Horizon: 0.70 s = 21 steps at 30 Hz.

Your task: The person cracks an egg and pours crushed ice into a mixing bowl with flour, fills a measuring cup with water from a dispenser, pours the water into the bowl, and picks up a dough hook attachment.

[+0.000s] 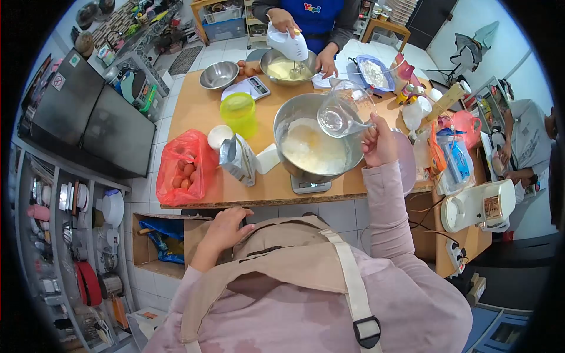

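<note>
My right hand grips the handle of a clear measuring jug with some clear liquid in it. The jug is tilted over a large steel mixing bowl, which holds white powder with a yellowish patch. Under that bowl is a kitchen scale. Whether liquid is running out, I cannot tell. My left hand is empty, its fingers loosely stretched, in front of the beige apron below the table edge. Left of the bowl stand an opened silver packet and a yellow-green plastic container.
Across the wooden table, a person runs a hand mixer in another steel bowl. A red bag of eggs lies at the left front. Bottles and packages crowd the right side, near a white stand mixer. Another person is far right.
</note>
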Each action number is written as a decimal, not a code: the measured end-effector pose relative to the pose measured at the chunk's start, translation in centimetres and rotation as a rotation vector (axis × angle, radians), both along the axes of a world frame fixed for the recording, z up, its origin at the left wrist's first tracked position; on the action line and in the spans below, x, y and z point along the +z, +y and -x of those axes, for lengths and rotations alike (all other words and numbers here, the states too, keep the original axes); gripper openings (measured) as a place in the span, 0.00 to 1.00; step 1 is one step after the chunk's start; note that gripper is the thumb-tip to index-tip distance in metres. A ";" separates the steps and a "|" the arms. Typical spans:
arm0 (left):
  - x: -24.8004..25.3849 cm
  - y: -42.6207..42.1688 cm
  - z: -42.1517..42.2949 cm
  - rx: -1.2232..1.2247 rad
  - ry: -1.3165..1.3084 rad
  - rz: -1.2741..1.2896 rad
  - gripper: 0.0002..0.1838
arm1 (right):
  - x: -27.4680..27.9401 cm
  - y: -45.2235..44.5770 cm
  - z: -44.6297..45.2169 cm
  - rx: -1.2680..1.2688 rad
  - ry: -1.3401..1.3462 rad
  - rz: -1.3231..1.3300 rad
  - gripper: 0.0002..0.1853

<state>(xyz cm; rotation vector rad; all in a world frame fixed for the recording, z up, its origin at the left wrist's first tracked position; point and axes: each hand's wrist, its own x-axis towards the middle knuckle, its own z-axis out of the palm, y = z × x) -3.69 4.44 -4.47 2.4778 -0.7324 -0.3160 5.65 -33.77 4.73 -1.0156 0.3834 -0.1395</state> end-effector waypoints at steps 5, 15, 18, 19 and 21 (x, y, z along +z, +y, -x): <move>0.3 -2.7 -1.5 0.042 0.014 0.024 0.19 | -0.4 -5.4 -0.4 -0.053 -0.062 -0.069 0.14; 0.4 -9.8 -3.7 0.119 0.130 -0.058 0.20 | -3.3 -24.1 -4.8 -0.196 0.109 0.090 0.18; -0.2 -11.2 -4.3 0.132 0.168 -0.143 0.23 | -5.8 -27.7 -9.0 -0.269 0.181 0.162 0.14; -0.3 -11.8 -4.3 0.143 0.187 -0.190 0.24 | -6.8 -28.8 -10.5 -0.298 0.206 0.192 0.13; 0.1 -12.9 -3.7 0.220 0.237 -0.192 0.25 | -9.6 -30.5 -13.3 -0.317 0.231 0.205 0.13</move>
